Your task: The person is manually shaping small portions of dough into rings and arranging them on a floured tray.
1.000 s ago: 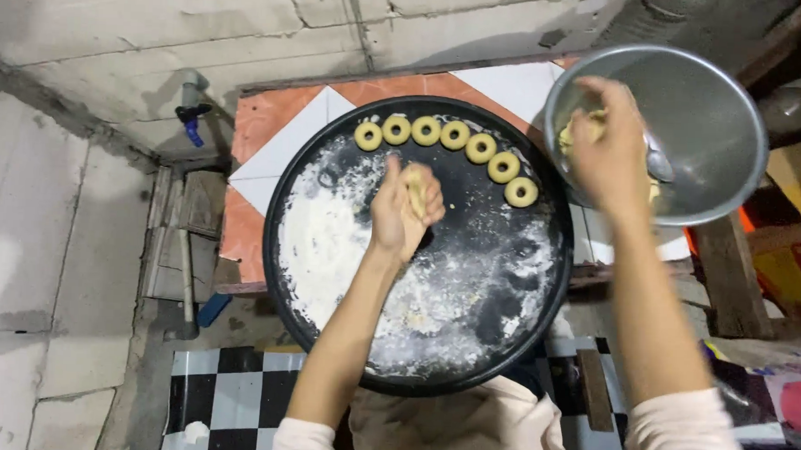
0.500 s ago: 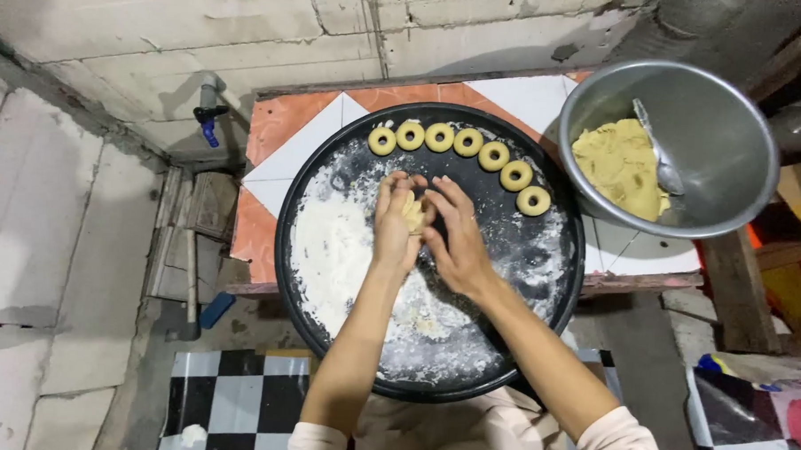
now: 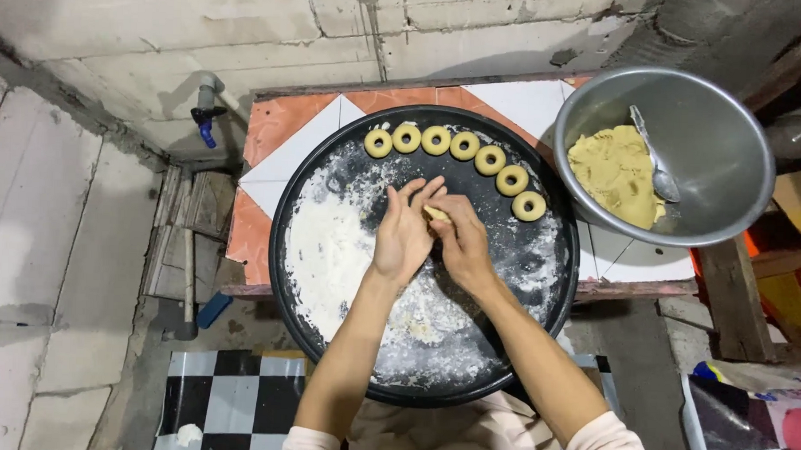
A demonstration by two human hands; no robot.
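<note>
My left hand (image 3: 403,237) and my right hand (image 3: 463,243) meet over the middle of a big round black tray (image 3: 286,210) dusted with white flour (image 3: 329,249). Between the fingers of both hands sits a small piece of yellow dough (image 3: 435,214). Along the tray's far rim lies an arc of several yellow dough rings (image 3: 464,146). To the right stands a metal bowl (image 3: 724,112) with a lump of yellow dough (image 3: 611,173) and a spoon (image 3: 653,159) in it.
The tray rests on a small orange and white tiled table (image 3: 284,128). A concrete wall with a blue-handled tap (image 3: 206,112) lies beyond it. Black and white checked floor (image 3: 217,396) shows at the lower left, and wooden boards (image 3: 735,294) at the right.
A second ago my right hand was in the metal bowl while the left held dough over the tray. The right hand has come back, and both now close on the dough piece.
</note>
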